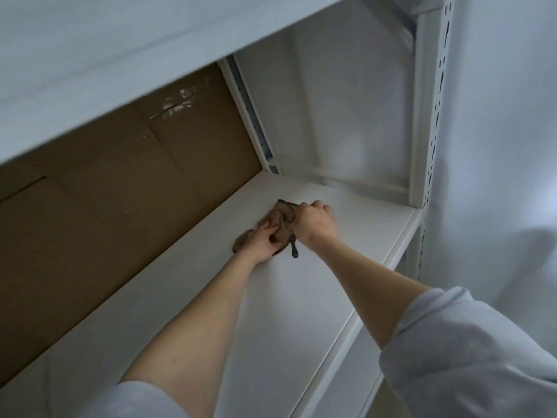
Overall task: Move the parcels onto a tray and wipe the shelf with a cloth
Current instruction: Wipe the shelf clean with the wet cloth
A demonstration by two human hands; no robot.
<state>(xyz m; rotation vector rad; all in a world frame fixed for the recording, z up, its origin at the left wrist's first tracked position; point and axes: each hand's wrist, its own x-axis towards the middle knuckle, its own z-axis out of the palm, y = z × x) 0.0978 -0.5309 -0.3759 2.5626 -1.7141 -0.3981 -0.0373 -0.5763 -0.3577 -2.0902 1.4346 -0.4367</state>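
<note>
left hand [261,241] and right hand [316,222] both sit on one brown cloth [284,213], which lies bunched on the white shelf [301,297] close to its back right corner. the right hand is curled into a fist round the cloth's near edge; the left hand's fingers look bent into a fold of it, though blur makes that grip less sure. the step in hand seems to be the wiping, with both hands regripping the cloth. the main risk i judge is a poor wipe: a cloth this bunched touches only a narrow strip, so the corner and the seam along the cardboard [120,206] could be missed. a dark loop [294,252] trails from the cloth and might drag or catch. with the arms reaching deep under the upper shelf [120,55], knuckles could knock the rear post [250,116]. counted: two hands, one cloth, one loop, two shelves, one cardboard back panel, two posts including the perforated front post [434,131]. no parcels and no tray are in view.
</note>
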